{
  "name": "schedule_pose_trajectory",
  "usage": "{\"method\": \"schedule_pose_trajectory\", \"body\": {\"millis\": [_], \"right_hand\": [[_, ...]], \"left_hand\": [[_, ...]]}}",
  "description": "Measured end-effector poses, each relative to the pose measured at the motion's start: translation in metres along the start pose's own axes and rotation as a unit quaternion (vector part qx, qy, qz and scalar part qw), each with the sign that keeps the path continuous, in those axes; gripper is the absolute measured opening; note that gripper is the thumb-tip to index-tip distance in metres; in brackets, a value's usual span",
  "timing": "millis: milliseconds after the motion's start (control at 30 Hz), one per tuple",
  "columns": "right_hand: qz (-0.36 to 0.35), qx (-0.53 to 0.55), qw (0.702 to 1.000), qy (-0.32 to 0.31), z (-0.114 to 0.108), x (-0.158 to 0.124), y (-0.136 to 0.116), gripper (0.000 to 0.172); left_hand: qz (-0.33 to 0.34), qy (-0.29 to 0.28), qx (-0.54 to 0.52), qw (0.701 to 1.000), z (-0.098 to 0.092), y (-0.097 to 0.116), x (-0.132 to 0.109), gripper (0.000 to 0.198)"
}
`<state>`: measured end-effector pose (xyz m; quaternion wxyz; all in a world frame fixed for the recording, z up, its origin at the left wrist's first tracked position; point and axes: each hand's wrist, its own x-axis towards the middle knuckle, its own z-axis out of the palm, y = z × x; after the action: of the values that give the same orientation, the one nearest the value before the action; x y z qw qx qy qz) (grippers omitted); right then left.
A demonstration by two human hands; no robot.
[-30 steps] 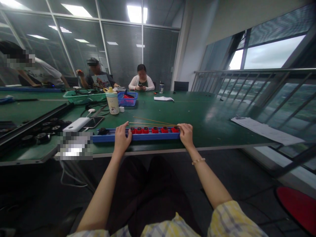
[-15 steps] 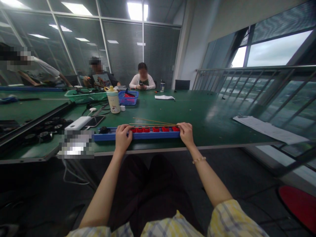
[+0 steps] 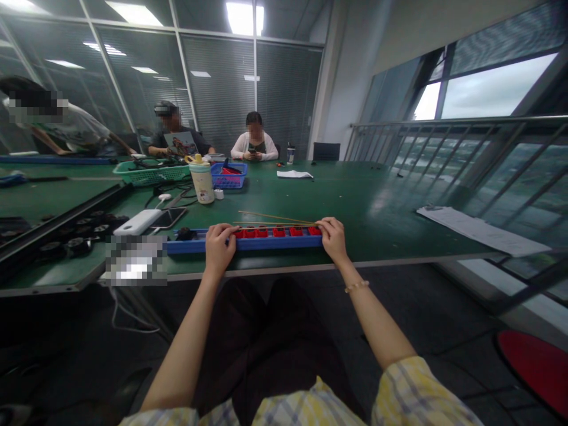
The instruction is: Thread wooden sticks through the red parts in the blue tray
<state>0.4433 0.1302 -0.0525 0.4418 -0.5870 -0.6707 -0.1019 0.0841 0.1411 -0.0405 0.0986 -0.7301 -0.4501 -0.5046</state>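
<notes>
A long blue trough [image 3: 275, 242] lies along the near table edge, holding a row of red blocks [image 3: 278, 231] with dark tops. My left hand [image 3: 220, 244] is closed over the trough, left of the red blocks; what its fingertips pinch is too small to make out. At the trough's right end, my right hand [image 3: 333, 238] is closed in a pinch. Two thin tan sticks [image 3: 275, 216] run behind the trough and meet at the right fingertips, their left ends apart. A dark lump [image 3: 184, 234] sits in the trough's left part.
Left of the trough are a white power bank [image 3: 138, 222], a phone [image 3: 170, 218] and several black round parts [image 3: 80, 246]. Farther back stand a cream cup [image 3: 203, 184], a blue basket [image 3: 229, 177] and a green basket [image 3: 151, 173]. A clipboard [image 3: 479, 229] lies right. Three people are across the table.
Both hands keep their place on the trough. The view has shifted slightly; the person at the far left has moved a little to the right.
</notes>
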Motion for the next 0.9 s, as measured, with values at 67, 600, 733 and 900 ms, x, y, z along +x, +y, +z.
{"method": "schedule_pose_trajectory", "body": {"millis": [67,600,733,900], "right_hand": [[-0.009,0.032,0.999,0.024,0.003,0.000,0.004,0.030],[-0.079,0.096,0.988,0.093,0.013,0.002,0.020,0.024],[-0.092,0.072,0.989,0.093,0.015,0.002,0.020,0.024],[-0.085,0.046,0.987,0.130,0.017,0.002,0.021,0.023]], "left_hand": [[0.006,0.005,0.000,1.000,0.001,-0.001,-0.001,0.029],[0.010,0.003,0.007,1.000,0.001,-0.001,0.000,0.027],[0.011,0.003,0.008,1.000,0.001,-0.001,0.000,0.027],[0.010,0.004,0.010,1.000,0.001,0.000,0.001,0.027]]}}
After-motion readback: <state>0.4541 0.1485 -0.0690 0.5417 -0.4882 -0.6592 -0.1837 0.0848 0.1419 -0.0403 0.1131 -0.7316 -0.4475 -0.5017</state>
